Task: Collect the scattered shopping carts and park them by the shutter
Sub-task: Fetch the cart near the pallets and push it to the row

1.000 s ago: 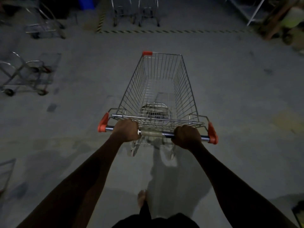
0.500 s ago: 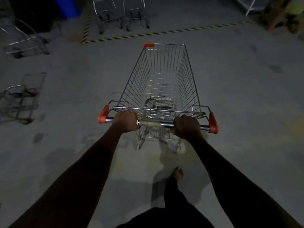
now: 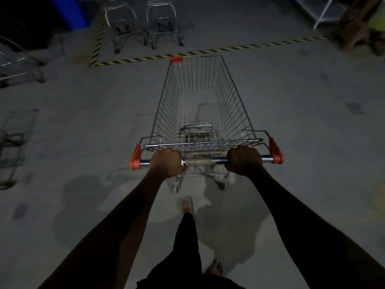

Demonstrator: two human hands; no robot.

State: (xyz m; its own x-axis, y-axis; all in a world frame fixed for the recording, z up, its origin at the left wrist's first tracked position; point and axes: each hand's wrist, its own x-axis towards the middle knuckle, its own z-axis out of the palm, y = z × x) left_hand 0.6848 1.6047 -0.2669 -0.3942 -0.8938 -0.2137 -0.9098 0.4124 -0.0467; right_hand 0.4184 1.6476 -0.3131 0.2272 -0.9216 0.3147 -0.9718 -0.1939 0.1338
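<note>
An empty wire shopping cart (image 3: 203,97) with orange corner caps stands right in front of me on the concrete floor. My left hand (image 3: 166,162) grips the left part of its handle bar (image 3: 199,162), and my right hand (image 3: 243,160) grips the right part. Both fists are closed around the bar. Two parked carts (image 3: 143,24) stand side by side behind a yellow-and-black floor stripe (image 3: 208,51), straight ahead of the cart's nose. The shutter is not visible in the dark.
Another cart (image 3: 14,63) sits at the far left, and a low cart frame (image 3: 12,142) lies closer on the left. A blue bin (image 3: 69,11) stands at the top left. Metal shelving (image 3: 316,11) and wooden items fill the top right.
The cart and I have rolled forward; the striped line and the two parked carts are nearer. The left-side carts have slid back past me. Both hands keep the same grip.
</note>
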